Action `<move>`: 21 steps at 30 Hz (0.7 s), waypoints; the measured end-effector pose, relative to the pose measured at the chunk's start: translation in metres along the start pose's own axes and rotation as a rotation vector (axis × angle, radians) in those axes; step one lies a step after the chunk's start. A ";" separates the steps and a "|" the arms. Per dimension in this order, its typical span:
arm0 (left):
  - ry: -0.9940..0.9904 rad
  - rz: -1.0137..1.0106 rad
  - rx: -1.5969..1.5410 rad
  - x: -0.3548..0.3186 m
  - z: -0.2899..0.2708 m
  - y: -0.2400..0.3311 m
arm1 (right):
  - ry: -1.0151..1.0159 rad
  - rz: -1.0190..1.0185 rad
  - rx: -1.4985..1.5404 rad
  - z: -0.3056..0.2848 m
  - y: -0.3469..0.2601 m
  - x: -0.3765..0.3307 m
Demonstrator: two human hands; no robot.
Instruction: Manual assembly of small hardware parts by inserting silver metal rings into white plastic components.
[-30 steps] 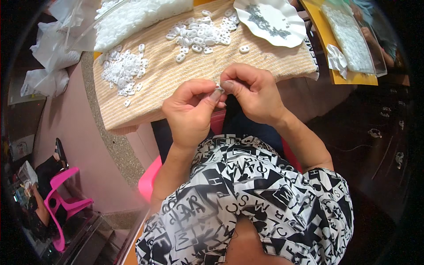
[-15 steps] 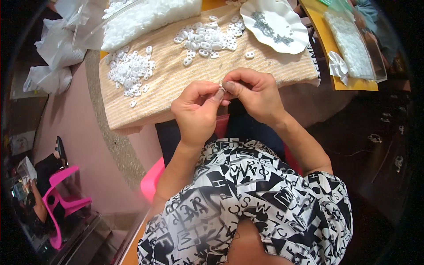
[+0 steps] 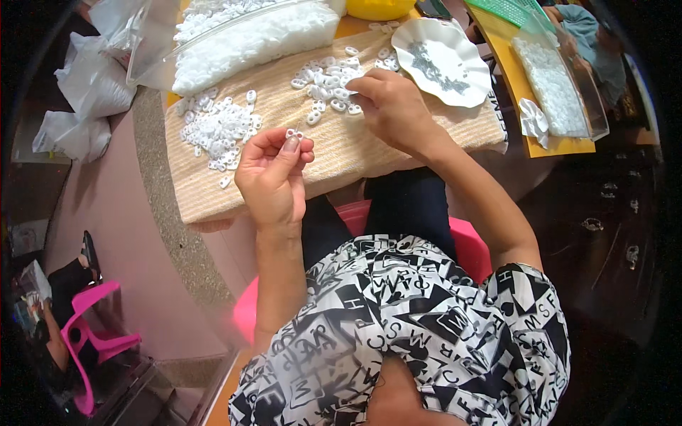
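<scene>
Hands work apart over a beige woven mat [image 3: 284, 121] spread across the table edge. Left hand [image 3: 273, 174] is raised above the mat's near edge, fingers curled, with thumb and forefinger pinched on a small white plastic ring piece [image 3: 294, 133] held at the fingertips. Right hand [image 3: 391, 106] reaches forward to the far part of the mat, its fingertips closed down among a loose scatter of small white plastic rings [image 3: 327, 89]; whether it actually grips one cannot be told, since the fingertips hide the contact.

A second heap of small white plastic rings [image 3: 217, 128] lies on the mat's left part, near the left hand but not touching it. Beyond the mat's far edge sits a clear plastic bag filled with white pieces [image 3: 249, 35]. A white scalloped plate [image 3: 455, 78] rests at the mat's right far corner, just beside the right hand, and carries a small pile of dark grey bits [image 3: 430, 64]. To the right, on an orange board [image 3: 547, 145], stands a clear rectangular tray of white pieces [image 3: 558, 89], with a small white bow-shaped item [image 3: 531, 117] just beside it.

Seated person wears a black-and-white patterned shirt [image 3: 426, 334] and occupies a pink plastic seat [image 3: 469, 245]. White crumpled bags [image 3: 89, 85] lie left of the table.
</scene>
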State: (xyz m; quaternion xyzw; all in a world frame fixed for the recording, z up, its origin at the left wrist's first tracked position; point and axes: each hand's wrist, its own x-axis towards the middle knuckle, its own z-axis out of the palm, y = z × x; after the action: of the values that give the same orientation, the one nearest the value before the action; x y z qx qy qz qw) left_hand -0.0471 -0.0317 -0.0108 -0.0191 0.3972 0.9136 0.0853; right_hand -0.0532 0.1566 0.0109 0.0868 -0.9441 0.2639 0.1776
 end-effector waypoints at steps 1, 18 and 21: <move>0.001 0.005 -0.002 0.001 0.001 0.001 | 0.019 -0.037 -0.089 0.006 0.002 0.004; -0.085 -0.079 0.030 -0.005 0.010 -0.004 | -0.117 0.506 0.842 -0.011 0.002 -0.009; -0.092 -0.121 0.049 -0.008 0.012 -0.010 | -0.118 0.544 0.926 -0.016 0.008 -0.017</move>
State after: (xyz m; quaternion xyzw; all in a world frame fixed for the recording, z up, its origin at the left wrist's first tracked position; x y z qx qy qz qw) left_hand -0.0369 -0.0177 -0.0086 0.0010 0.4132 0.8967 0.1587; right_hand -0.0355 0.1729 0.0133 -0.0772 -0.7258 0.6835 -0.0073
